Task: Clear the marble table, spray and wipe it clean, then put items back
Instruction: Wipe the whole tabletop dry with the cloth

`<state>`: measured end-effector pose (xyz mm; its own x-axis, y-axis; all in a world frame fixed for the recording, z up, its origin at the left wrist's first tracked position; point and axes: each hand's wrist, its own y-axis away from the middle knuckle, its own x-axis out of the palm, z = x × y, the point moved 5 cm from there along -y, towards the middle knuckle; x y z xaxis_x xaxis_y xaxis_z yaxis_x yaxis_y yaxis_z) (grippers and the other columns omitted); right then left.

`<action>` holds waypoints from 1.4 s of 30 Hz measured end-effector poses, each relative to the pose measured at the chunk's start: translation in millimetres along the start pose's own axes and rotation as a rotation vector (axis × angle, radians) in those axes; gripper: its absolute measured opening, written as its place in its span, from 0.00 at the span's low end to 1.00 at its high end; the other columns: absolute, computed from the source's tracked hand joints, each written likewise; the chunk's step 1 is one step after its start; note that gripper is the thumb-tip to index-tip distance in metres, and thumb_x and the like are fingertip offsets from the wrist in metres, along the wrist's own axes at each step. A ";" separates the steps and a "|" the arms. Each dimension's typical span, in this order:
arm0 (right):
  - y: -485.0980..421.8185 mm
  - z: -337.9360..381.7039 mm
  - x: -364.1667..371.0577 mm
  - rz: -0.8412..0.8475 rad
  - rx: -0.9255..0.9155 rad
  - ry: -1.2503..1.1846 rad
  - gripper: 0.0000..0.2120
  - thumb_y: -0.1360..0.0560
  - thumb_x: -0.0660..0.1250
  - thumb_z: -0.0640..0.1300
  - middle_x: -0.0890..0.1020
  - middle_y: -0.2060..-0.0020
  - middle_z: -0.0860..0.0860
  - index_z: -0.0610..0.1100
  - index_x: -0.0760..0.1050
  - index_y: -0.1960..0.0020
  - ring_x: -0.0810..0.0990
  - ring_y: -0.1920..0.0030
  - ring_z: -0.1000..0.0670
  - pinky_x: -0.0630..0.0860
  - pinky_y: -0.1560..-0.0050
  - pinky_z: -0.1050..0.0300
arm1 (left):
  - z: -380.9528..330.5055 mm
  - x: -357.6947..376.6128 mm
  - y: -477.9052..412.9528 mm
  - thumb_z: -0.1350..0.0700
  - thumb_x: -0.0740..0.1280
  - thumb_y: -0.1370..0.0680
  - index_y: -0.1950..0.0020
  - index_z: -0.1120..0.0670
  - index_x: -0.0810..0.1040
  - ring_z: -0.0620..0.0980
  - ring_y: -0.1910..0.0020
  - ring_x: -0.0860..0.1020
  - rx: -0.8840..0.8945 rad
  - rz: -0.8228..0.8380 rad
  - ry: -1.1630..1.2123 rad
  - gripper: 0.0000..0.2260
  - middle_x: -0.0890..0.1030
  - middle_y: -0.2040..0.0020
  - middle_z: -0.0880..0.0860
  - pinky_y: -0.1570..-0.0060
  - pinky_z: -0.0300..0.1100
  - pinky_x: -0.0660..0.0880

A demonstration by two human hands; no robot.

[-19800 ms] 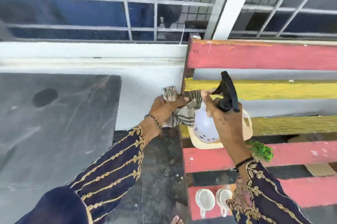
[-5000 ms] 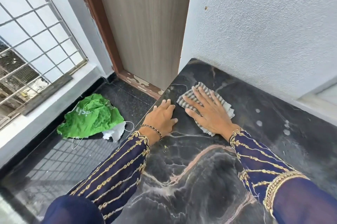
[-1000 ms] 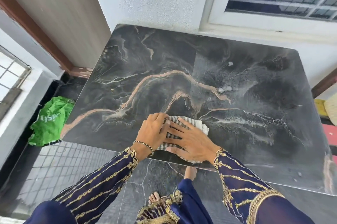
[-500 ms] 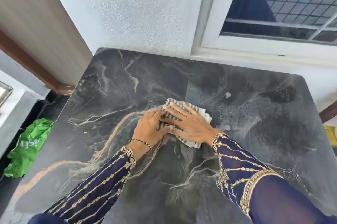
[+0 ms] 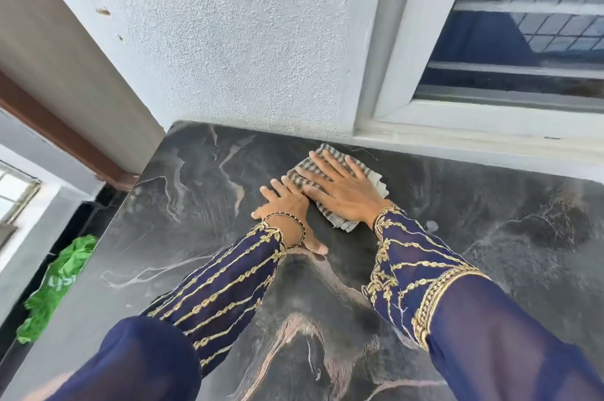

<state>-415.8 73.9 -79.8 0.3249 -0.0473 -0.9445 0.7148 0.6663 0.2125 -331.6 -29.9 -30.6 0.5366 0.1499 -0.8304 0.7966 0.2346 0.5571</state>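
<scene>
Black marble veined in pink and white makes up the table (image 5: pixel 183 211), which fills the lower view. A striped grey-and-white cloth (image 5: pixel 376 179) lies on it toward twelve o'clock, close to the back edge. The right hand (image 5: pixel 340 194) lies flat on top of the cloth, fingers straight and spread, pointing to about eleven o'clock; it covers most of the fabric, so only the striped edge and a pale corner show around it. The left hand (image 5: pixel 287 204) rests palm down on the bare marble at the cloth's nine o'clock side, fingers straight and a little apart, thumb stretched back toward five o'clock. Whether its fingertips touch the cloth's edge cannot be told. A thin beaded bracelet (image 5: pixel 299 225) circles the left wrist, and both arms wear navy sleeves (image 5: pixel 228 289) with gold embroidery.

Straight beyond the cloth at twelve o'clock a rough white wall (image 5: pixel 245 41) rises from the table's back edge. At one to two o'clock a white-framed window (image 5: pixel 523 24) with a grille sits in that wall, its sill just behind the table. At ten o'clock a brown door frame (image 5: pixel 65 139) runs down to the table's corner. On the dark floor at eight o'clock, past the table's left edge, lies a crumpled green bag (image 5: pixel 55 289). A small pale spot (image 5: pixel 432 225) marks the marble at three o'clock from the right wrist.
</scene>
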 end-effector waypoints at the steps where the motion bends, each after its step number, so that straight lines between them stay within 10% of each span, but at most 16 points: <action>1: -7.8 -3.2 -3.1 -0.004 0.017 -0.005 0.26 0.17 0.40 0.67 0.38 0.19 0.59 0.67 0.42 0.20 0.34 0.19 0.55 0.32 0.21 0.44 | -0.2 1.3 -2.2 0.36 0.79 0.45 0.25 0.67 0.37 0.68 0.24 0.46 -0.002 0.013 0.002 0.69 0.45 0.23 0.65 0.36 0.69 0.67; 10: -21.3 -11.2 -10.0 -0.081 0.105 -0.015 0.26 0.17 0.40 0.65 0.41 0.18 0.58 0.66 0.43 0.19 0.38 0.18 0.54 0.34 0.20 0.44 | -9.0 6.8 -28.7 0.34 0.78 0.46 0.29 0.65 0.62 0.73 0.26 0.47 0.016 0.135 -0.179 0.57 0.54 0.25 0.68 0.33 0.71 0.59; 30: 64.4 -40.8 19.9 -0.212 0.399 -0.018 0.30 0.19 0.37 0.69 0.41 0.17 0.53 0.63 0.40 0.19 0.37 0.18 0.49 0.35 0.21 0.40 | -6.0 7.6 -9.2 0.43 0.82 0.44 0.23 0.61 0.43 0.72 0.25 0.42 -0.006 0.060 0.090 0.64 0.41 0.22 0.63 0.31 0.68 0.59; 37: 133.2 17.0 54.3 -0.283 0.295 0.059 0.29 0.18 0.38 0.68 0.45 0.17 0.52 0.62 0.43 0.19 0.41 0.17 0.48 0.37 0.21 0.41 | 5.4 58.3 71.0 0.48 0.65 0.23 0.29 0.55 0.64 0.57 0.27 0.64 0.243 -0.466 0.222 0.25 0.57 0.22 0.55 0.30 0.54 0.63; 42: 196.1 65.5 80.8 -0.287 0.241 0.088 0.30 0.18 0.37 0.67 0.49 0.17 0.50 0.61 0.46 0.18 0.45 0.17 0.47 0.46 0.20 0.38 | 17.2 122.7 164.5 0.56 0.64 0.23 0.35 0.54 0.73 0.52 0.33 0.72 0.355 -0.570 0.431 0.17 0.69 0.27 0.51 0.37 0.48 0.70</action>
<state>-208.8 152.0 -98.0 0.0433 -0.1351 -0.9899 0.8975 0.4404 -0.0209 -129.9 10.5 -40.7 -0.0775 0.4743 -0.8770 0.9959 0.0784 -0.0456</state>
